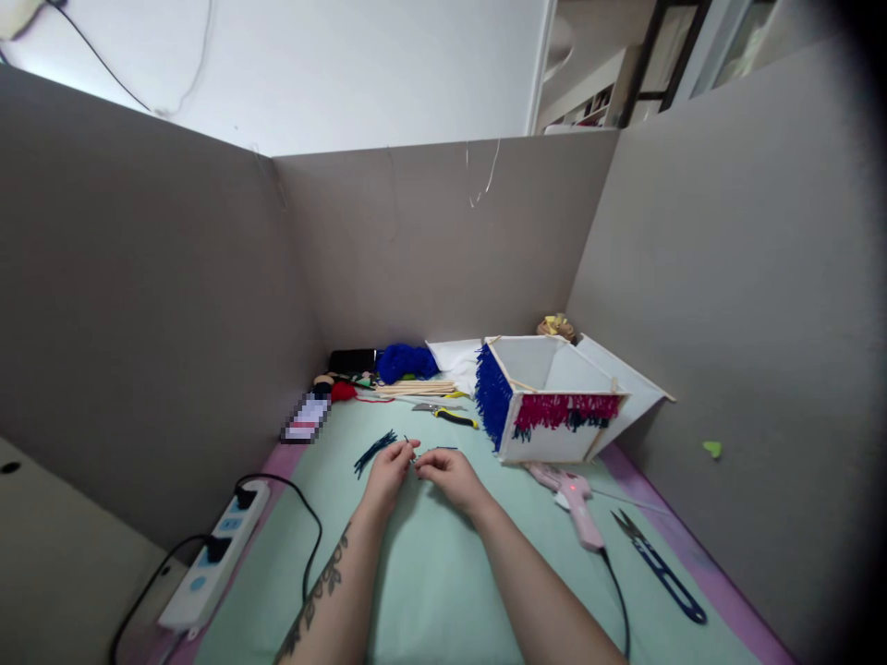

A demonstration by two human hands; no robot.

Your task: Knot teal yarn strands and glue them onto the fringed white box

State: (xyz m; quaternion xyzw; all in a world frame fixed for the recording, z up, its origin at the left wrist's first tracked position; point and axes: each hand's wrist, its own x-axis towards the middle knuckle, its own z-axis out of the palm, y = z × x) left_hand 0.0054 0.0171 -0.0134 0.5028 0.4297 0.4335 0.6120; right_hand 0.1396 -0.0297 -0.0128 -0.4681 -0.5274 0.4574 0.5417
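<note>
My left hand (392, 469) and my right hand (450, 471) are close together over the middle of the table, fingertips pinched on a short dark strand of yarn (407, 440) between them. Just left of my left hand lies a bundle of dark blue yarn pieces (375, 452). Another dark strand (447, 449) shows behind my right hand. To the right stands a white box frame (554, 443) with a blue yarn fringe (492, 397) on its left side and a crimson and dark fringe (565, 409) along its front.
A pink glue gun (578, 513) and dark snips (658, 568) lie at the right. Yellow-handled pliers (454, 418), wooden sticks (416, 388), blue yarn (407, 362) and red yarn (343, 392) are at the back. A power strip (214, 559) and a phone (306, 418) line the left edge.
</note>
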